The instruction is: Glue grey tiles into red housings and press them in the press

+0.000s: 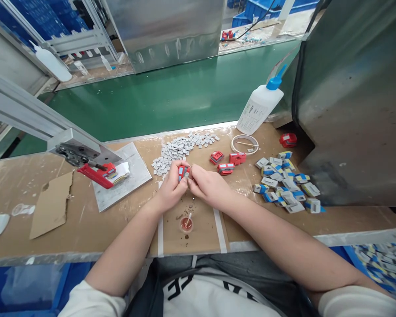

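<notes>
Above the middle of the cardboard-covered bench, my left hand [172, 190] is closed around a small red toy vehicle [184, 171] with grey windows. My right hand [210, 184] meets it there, thumb and fingers pinched against the toy's right side; whatever lies between those fingertips is hidden. Just beyond the hands is a spread of small grey pieces [176, 149]. Three more red toy vehicles [225, 169] stand to the right of my hands. Nearer my body sits a small cup [186, 224] of reddish liquid with a white stick in it.
A toggle clamp with a red handle [95, 176] stands over a plate at left. On the right are a tape roll [244, 144], a white squeeze bottle [260, 108] and a heap of grey, blue and yellow parts [285, 182]. Behind runs a green belt [171, 101].
</notes>
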{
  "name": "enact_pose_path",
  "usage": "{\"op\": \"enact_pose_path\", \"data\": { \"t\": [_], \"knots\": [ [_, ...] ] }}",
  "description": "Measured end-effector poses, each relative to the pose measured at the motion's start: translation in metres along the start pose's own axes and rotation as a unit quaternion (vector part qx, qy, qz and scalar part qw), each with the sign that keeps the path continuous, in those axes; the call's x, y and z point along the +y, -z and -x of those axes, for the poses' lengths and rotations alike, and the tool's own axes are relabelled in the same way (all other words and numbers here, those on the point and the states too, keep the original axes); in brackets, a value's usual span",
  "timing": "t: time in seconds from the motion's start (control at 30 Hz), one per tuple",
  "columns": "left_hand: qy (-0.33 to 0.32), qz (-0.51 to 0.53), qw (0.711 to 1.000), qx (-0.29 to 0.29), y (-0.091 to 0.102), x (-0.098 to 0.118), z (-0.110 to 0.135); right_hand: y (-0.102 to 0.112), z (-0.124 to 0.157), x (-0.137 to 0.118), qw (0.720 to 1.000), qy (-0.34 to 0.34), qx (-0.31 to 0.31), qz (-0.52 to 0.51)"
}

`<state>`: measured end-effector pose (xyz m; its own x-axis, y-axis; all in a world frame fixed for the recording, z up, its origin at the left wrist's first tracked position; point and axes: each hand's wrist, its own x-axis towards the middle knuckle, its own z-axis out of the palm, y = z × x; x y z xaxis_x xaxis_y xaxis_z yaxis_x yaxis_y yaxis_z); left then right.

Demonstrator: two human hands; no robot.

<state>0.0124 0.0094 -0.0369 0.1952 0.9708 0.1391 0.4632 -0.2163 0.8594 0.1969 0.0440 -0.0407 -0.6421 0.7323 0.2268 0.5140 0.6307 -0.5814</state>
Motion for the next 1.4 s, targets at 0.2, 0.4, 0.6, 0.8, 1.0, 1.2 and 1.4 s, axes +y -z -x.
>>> {"op": "enact_pose_path", "data": {
  "t": [0.2, 0.4, 0.6, 0.8, 1.0, 1.2, 1.4],
  "knots": [
    [0.086, 0.239, 0.967, -0.007, -0.004, 0.003, -0.009, 0.014, 0.000, 0.001, 0.999, 0.016, 0.007, -0.034],
    [0.141, 0.534, 0.832, -0.056, 0.008, 0.010, -0.017, 0.032, 0.005, -0.001, 0.970, 0.175, -0.165, -0.039],
    [0.138, 0.561, 0.815, -0.035, 0.012, 0.009, -0.018, 0.020, 0.008, -0.007, 0.941, 0.214, -0.264, -0.004],
    [0.133, 0.536, 0.833, -0.035, 0.010, 0.006, -0.018, 0.012, 0.010, -0.009, 0.940, 0.245, -0.236, -0.013],
    [0.122, 0.458, 0.879, -0.054, 0.009, -0.006, -0.019, 0.013, 0.009, -0.007, 0.931, 0.248, -0.234, -0.126],
    [0.103, 0.336, 0.936, -0.034, 0.009, -0.012, -0.021, 0.014, 0.009, -0.006, 0.923, 0.242, -0.222, -0.199],
    [0.146, 0.349, 0.923, -0.065, 0.006, -0.019, -0.021, 0.029, 0.004, 0.008, 0.952, 0.179, 0.018, -0.246]
  ]
}}
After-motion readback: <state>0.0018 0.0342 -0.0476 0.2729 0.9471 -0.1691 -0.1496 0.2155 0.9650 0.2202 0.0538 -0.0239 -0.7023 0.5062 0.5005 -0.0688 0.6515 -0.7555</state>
